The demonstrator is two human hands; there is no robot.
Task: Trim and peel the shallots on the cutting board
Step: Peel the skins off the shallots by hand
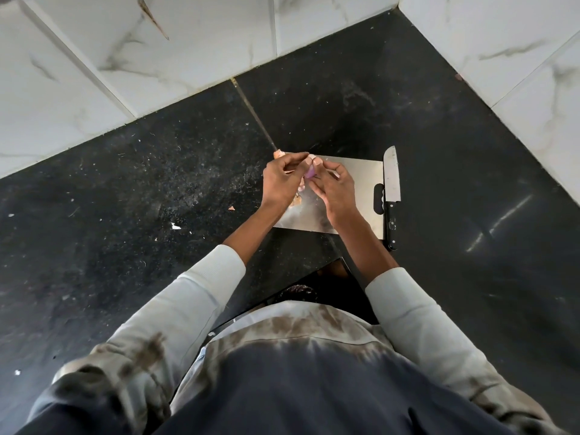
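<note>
Above the left part of a steel cutting board [361,180], both hands hold one small purple shallot [309,174]. My left hand [282,180] grips it from the left with pinched fingers. My right hand [334,191] pinches it from the right, and a thin strip of skin shows at its fingertips. Another shallot [278,153] peeks out at the board's far left corner behind my left hand. Brown peel scraps [296,200] lie on the board beneath my hands. Most of the held shallot is hidden by fingers.
A knife [391,189] with a black handle lies along the board's right edge, blade pointing away. The board rests on a black stone counter [157,189] in a corner of white marble-tiled walls [157,42]. Small peel bits [175,227] are scattered on the counter at left.
</note>
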